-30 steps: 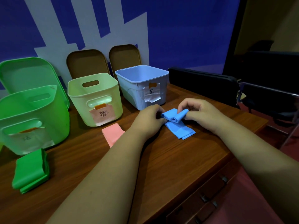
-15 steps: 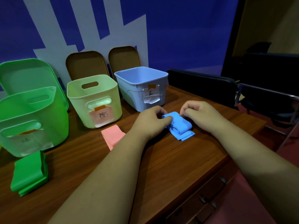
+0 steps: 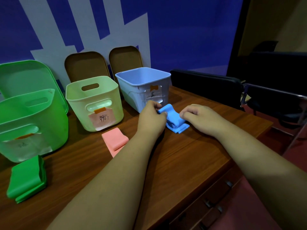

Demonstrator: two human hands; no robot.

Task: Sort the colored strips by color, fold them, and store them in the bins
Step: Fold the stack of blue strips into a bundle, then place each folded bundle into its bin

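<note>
Left hand (image 3: 152, 116) and right hand (image 3: 198, 116) pinch the blue strip (image 3: 174, 117) between them, long axis toward the blue bin (image 3: 142, 77) just beyond; left hand nearer.

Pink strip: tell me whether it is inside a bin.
No, the pink strip lies on the table, in front of the pale green bin.

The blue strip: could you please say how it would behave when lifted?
Probably floppy: the blue strip drapes in a hump between the left hand and right hand. Likely light, being thin; its loose folds may unfold if released.
</note>
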